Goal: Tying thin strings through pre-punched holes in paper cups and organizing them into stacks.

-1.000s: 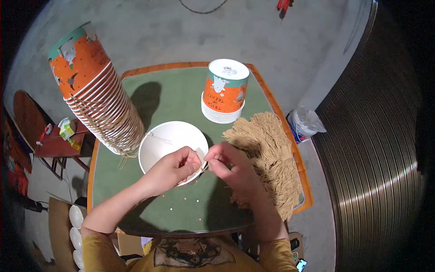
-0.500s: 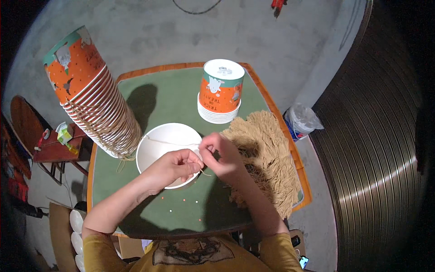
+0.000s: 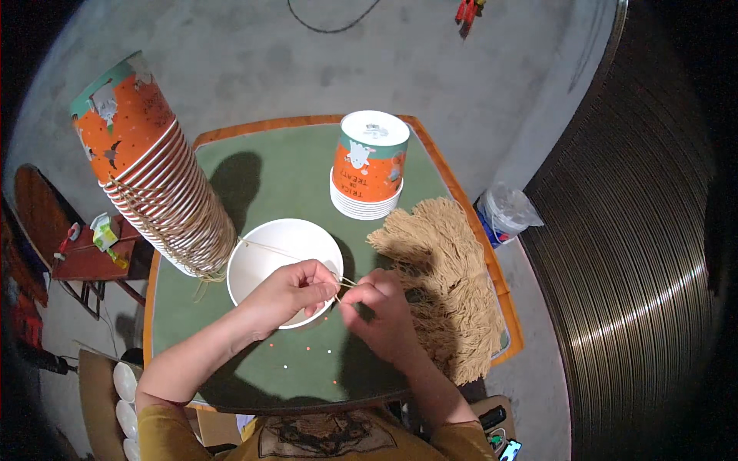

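A white-lined paper bucket (image 3: 257,265) stands mouth-up in the middle of the table. A thin tan cord (image 3: 265,247) runs from its left rim across the mouth to my hands. At the bucket's right rim, my left hand (image 3: 288,293) pinches the cord between thumb and fingertips. My right hand (image 3: 378,313), just right of the rim, is closed on the cord's other part, with short strands stretched between both hands. Any knot there is too small to make out. Right of my right hand lies a large heap of tan cords (image 3: 461,300).
A tall leaning stack of orange buckets (image 3: 165,177) with cord handles stands at the left. A shorter upside-down stack (image 3: 369,165) is at the back. Small beads (image 3: 308,349) dot the green tabletop (image 3: 292,154). A pail (image 3: 507,211) stands beyond the right edge.
My right hand has moved down and slightly right from the bucket's rim, drawing cord strands out between the hands. My left hand stays at the rim, still pinching.
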